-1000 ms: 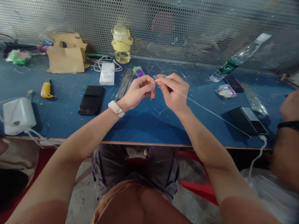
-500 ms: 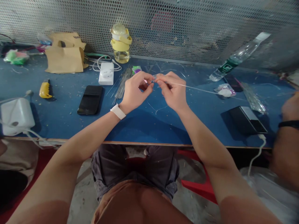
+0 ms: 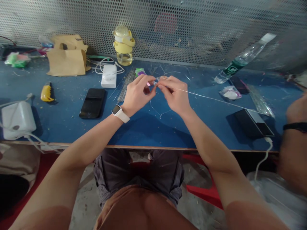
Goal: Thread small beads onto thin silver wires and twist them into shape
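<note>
My left hand [image 3: 137,92] and my right hand [image 3: 174,94] meet fingertip to fingertip above the blue table [image 3: 144,127]. Both pinch a thin metal wire [image 3: 216,100] that runs from my fingers out to the right. Something small and pink shows between the fingertips; I cannot make out what it is. A thin curved wire piece [image 3: 160,113] lies on the table below my hands. A bundle of straight wires [image 3: 126,85] lies just behind my left hand, with a small purple and green packet [image 3: 140,72] beside it.
A black phone [image 3: 92,103], white adapter [image 3: 109,76], yellow bottle [image 3: 123,45], paper bag [image 3: 67,57], yellow cutter [image 3: 46,93] and white box [image 3: 16,119] lie left. At right are a plastic bottle [image 3: 242,59], a dark power bank [image 3: 254,123] and another person's arm [image 3: 296,140].
My hands stayed together, shifting slightly away from me. The wire's free end swung from the near right toward the far right, then dropped a little.
</note>
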`<action>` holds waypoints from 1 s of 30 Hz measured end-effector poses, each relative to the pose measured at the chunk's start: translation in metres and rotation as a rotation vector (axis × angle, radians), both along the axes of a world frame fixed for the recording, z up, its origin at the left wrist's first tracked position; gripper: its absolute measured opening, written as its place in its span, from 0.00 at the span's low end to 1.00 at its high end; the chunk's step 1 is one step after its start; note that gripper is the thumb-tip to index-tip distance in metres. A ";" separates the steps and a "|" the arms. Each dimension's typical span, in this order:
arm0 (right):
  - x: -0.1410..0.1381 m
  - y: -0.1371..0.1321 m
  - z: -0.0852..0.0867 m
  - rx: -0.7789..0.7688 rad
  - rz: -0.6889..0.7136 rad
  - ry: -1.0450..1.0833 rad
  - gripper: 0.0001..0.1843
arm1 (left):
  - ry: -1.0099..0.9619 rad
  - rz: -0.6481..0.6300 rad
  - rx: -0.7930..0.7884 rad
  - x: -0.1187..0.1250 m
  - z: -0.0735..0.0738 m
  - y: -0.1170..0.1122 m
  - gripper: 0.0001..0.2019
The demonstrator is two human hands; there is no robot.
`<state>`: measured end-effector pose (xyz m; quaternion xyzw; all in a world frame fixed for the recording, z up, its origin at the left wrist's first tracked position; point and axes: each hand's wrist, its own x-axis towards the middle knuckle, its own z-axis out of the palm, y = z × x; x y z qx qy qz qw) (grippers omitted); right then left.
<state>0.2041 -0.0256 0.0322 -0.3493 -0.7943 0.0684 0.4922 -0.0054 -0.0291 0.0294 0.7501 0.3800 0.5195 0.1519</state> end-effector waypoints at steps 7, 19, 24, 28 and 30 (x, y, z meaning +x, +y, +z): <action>0.003 -0.001 0.003 -0.042 -0.004 -0.033 0.13 | 0.025 -0.007 0.041 -0.002 -0.004 0.004 0.24; 0.005 0.006 0.002 -0.080 -0.004 -0.059 0.13 | 0.118 0.008 0.128 -0.006 -0.010 0.009 0.09; 0.004 0.006 0.000 -0.053 0.004 -0.039 0.13 | 0.013 0.019 0.063 -0.001 -0.006 0.005 0.07; 0.001 0.006 -0.005 -0.043 -0.060 -0.007 0.15 | -0.151 -0.024 -0.113 0.003 0.003 0.003 0.08; -0.001 0.006 -0.007 -0.037 -0.087 0.020 0.17 | -0.219 -0.087 -0.219 0.004 0.005 0.004 0.04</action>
